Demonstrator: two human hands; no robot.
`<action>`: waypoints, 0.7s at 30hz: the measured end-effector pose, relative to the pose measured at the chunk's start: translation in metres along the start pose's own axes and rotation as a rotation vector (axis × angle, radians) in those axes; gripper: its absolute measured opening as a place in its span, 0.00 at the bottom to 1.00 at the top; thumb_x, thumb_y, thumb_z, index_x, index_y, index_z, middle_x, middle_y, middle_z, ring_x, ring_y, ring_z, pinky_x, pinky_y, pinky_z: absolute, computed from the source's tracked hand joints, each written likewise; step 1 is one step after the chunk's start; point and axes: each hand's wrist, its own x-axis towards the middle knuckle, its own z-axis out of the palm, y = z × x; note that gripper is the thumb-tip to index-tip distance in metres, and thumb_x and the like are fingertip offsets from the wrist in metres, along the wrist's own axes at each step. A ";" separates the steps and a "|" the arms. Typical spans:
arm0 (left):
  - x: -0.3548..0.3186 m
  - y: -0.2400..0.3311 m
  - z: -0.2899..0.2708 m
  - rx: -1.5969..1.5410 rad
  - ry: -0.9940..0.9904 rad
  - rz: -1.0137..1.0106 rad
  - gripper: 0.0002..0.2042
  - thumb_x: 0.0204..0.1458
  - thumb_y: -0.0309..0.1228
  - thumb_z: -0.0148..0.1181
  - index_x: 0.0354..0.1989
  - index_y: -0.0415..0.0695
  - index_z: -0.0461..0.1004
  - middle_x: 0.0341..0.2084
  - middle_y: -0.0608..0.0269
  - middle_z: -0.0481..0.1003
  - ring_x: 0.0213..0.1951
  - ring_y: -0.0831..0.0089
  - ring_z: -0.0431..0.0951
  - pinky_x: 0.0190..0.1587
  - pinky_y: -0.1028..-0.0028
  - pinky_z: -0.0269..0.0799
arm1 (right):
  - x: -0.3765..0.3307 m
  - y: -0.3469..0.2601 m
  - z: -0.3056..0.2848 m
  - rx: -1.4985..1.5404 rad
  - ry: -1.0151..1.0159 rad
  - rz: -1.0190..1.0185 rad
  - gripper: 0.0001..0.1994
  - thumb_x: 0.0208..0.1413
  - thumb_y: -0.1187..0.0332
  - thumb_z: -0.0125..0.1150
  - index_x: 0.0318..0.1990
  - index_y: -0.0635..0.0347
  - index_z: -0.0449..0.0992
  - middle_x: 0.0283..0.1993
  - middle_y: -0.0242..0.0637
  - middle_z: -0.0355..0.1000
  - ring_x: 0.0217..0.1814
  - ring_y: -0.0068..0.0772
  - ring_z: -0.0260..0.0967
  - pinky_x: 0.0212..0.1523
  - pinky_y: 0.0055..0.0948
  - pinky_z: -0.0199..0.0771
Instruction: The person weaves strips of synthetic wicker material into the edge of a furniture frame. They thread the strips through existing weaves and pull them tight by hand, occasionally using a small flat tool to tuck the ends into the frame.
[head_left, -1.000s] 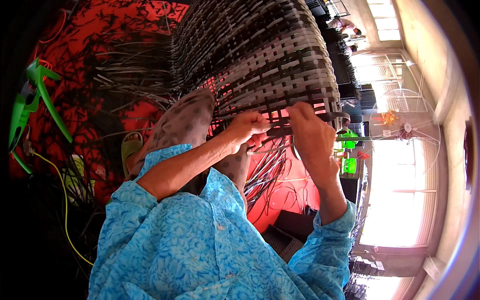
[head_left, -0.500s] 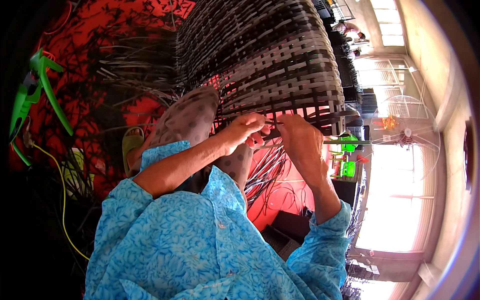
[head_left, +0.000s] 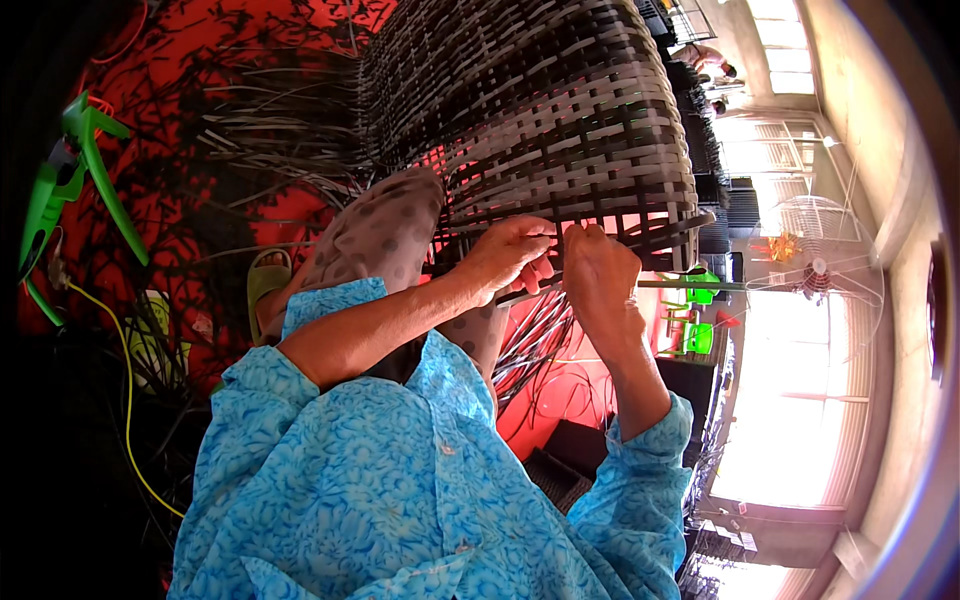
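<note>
- The left hand is pinched shut on a dark weaving strip at the lower edge of the woven panel, thumb and fingertips pressed together around it.
- The right hand sits just beside it at 3 o'clock, fingers curled closed against the same bottom row of the weave; whether it clamps a strip of its own cannot be told, since its back faces the camera.
- The two hands nearly touch, knuckles toward each other, at the panel's lower rim.
- The woven panel rises from the hands toward 12 o'clock: dark and grey strips crossed in a checker weave, curved like the wall of a large basket.
- Loose strip ends hang from the working edge toward 6 o'clock, between the forearms.
- Both forearms come up from blue flowered sleeves at 6 o'clock.
- A knee in dotted grey cloth lies at 9 o'clock of the left hand, touching the panel.
- Beyond it, at 9 o'clock, a foot in a green sandal rests on the red floor, which is strewn with dark strips.
- A green plastic tool lies far off at 9 o'clock, with a yellow cord below it.
- A standing fan is at 3 o'clock, well apart.
</note>
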 end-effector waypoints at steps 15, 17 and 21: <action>0.016 -0.008 -0.003 -0.022 0.048 -0.051 0.06 0.49 0.35 0.57 0.25 0.48 0.70 0.17 0.69 0.71 0.15 0.81 0.71 0.15 0.83 0.59 | -0.017 0.001 -0.006 0.033 0.130 -0.141 0.10 0.43 0.74 0.49 0.36 0.58 0.69 0.33 0.35 0.65 0.26 0.36 0.67 0.22 0.31 0.68; 0.016 -0.009 -0.003 -0.036 0.037 -0.038 0.07 0.48 0.35 0.58 0.25 0.47 0.70 0.16 0.70 0.71 0.15 0.81 0.70 0.16 0.84 0.60 | -0.029 0.002 -0.009 -0.064 0.131 -0.261 0.12 0.41 0.70 0.53 0.37 0.55 0.70 0.32 0.32 0.64 0.28 0.30 0.65 0.23 0.28 0.67; 0.016 -0.008 -0.005 0.015 0.035 -0.042 0.07 0.48 0.36 0.59 0.24 0.48 0.70 0.16 0.70 0.70 0.15 0.82 0.70 0.17 0.84 0.61 | -0.051 0.006 -0.013 -0.139 -0.063 -0.168 0.15 0.42 0.63 0.59 0.40 0.54 0.71 0.27 0.31 0.67 0.32 0.33 0.64 0.29 0.31 0.65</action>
